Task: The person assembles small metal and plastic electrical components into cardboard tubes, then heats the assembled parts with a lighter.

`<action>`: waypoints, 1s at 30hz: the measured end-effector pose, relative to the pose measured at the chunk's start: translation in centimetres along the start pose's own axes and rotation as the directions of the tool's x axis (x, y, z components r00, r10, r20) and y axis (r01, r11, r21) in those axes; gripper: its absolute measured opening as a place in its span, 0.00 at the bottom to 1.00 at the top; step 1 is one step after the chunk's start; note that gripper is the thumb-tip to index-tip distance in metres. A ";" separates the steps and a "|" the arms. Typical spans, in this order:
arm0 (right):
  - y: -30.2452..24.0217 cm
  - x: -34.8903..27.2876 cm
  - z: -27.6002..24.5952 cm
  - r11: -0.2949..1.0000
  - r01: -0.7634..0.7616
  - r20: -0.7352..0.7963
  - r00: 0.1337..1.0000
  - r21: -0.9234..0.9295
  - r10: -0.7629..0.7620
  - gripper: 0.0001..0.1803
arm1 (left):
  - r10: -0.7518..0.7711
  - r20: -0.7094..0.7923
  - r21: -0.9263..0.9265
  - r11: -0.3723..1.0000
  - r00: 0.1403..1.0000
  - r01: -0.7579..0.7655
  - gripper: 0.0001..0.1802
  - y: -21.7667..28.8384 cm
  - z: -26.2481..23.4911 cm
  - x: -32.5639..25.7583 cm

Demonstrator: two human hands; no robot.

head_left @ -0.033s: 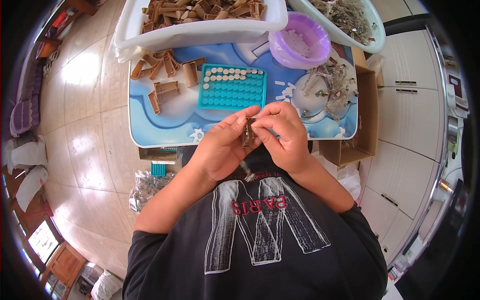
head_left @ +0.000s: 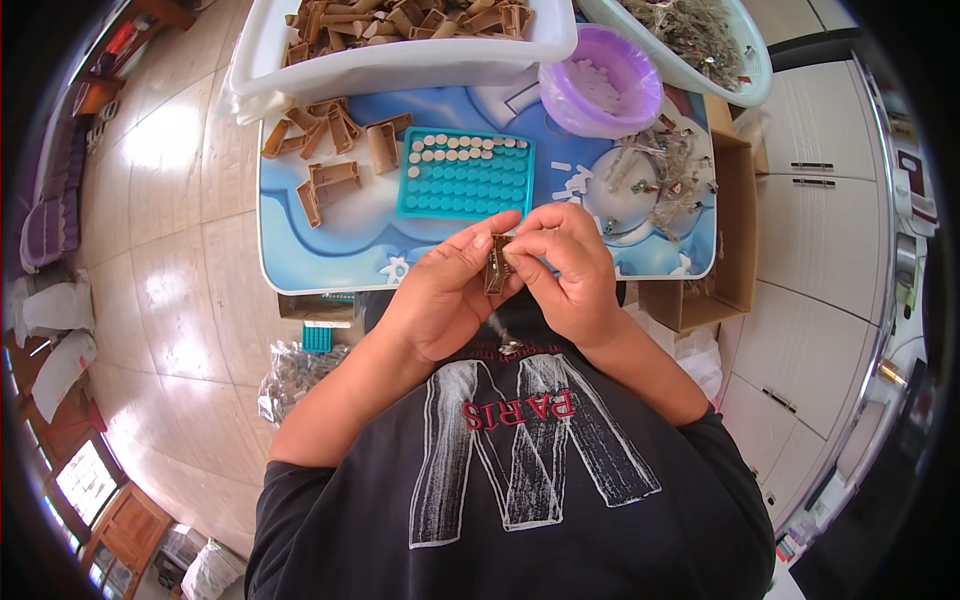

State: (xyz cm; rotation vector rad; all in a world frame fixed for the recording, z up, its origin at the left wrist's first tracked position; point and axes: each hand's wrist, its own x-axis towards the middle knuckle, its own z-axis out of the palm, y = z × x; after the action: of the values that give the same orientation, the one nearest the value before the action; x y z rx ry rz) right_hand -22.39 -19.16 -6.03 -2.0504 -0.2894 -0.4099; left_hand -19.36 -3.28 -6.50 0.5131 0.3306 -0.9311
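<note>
My left hand [head_left: 448, 290] holds a small brown plastic casing [head_left: 495, 272] upright, with its open hollow side showing. At the casing's upper right edge, the thumb and forefinger of my right hand [head_left: 568, 262] are pinched together; what lies between them is hidden. Below the casing, a thin strand with a small silvery end [head_left: 510, 347] hangs in front of my shirt. Just beyond my hands lies a turquoise tray [head_left: 465, 205] of round pockets, its far rows partly filled with whitish discs [head_left: 450, 155]. Small white strips [head_left: 575, 182] lie right of the tray.
Loose brown casings [head_left: 330, 180] lie at the table's left. A white bin [head_left: 400, 72] of brown casings stands at the back, beside a purple bowl [head_left: 600, 118] and a pale basin [head_left: 755, 75] of tangled wired parts. More wired parts [head_left: 670, 185] lie at right, near a cardboard box [head_left: 735, 220].
The hanging strand's silvery end has swung slightly to the right. Both hands and the casing stay in place.
</note>
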 end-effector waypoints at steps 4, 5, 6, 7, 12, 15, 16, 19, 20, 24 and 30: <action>0.1 0.1 0.3 0.997 0.038 -0.040 0.998 -0.063 -0.041 0.07 | 0.012 0.011 -0.036 0.999 1.000 -0.012 0.22 -0.2 -0.2 -0.1; 0.1 0.1 0.3 0.997 0.039 -0.040 0.998 -0.063 -0.041 0.07 | 0.012 0.011 -0.036 0.999 1.000 -0.012 0.22 -0.2 -0.2 -0.2; 0.1 0.1 0.3 0.996 0.038 -0.039 0.998 -0.080 -0.041 0.06 | 0.012 0.020 -0.040 0.999 1.000 -0.011 0.22 -0.2 -0.2 -0.2; 0.1 0.1 0.3 0.995 0.036 -0.037 0.999 -0.098 -0.040 0.06 | 0.011 0.029 -0.044 0.999 1.000 -0.010 0.22 -0.2 -0.2 -0.2; -0.3 0.4 0.2 0.986 0.053 -0.009 0.998 -0.161 -0.056 0.06 | 0.012 0.028 -0.032 0.999 1.000 -0.011 0.22 -0.1 -0.1 -0.3; -0.2 0.3 0.0 0.981 0.056 0.027 0.998 -0.185 -0.052 0.06 | 0.022 0.023 0.026 0.999 0.999 -0.022 0.22 -0.1 -0.3 -0.2; -0.2 0.2 0.0 0.978 0.057 0.052 0.997 -0.199 -0.048 0.07 | 0.030 0.013 0.070 0.997 0.999 -0.031 0.22 -0.2 -0.4 -0.2; -0.5 0.6 -0.2 0.980 0.075 0.087 0.994 -0.184 -0.059 0.07 | 0.047 0.003 0.159 0.986 0.999 -0.047 0.22 -0.1 -0.3 -0.4; -0.5 0.6 -0.2 0.980 0.074 0.088 0.994 -0.184 -0.059 0.07 | 0.046 0.002 0.159 0.986 0.999 -0.046 0.22 -0.1 -0.2 -0.4; -0.4 0.6 -0.2 0.971 0.065 0.151 0.988 -0.232 -0.030 0.06 | 0.085 -0.058 0.253 0.965 0.995 -0.068 0.22 -0.3 -0.4 -0.4; -0.1 0.7 0.4 0.978 0.017 0.089 0.996 -0.208 0.001 0.07 | 0.166 -0.124 0.344 0.932 0.978 -0.115 0.19 -0.4 -0.5 -0.3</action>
State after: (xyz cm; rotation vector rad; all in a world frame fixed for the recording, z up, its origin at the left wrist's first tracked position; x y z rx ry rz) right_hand -21.74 -18.72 -5.90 -2.2783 -0.3197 -0.3676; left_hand -19.93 -3.03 -6.83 0.9141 0.2680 -0.8127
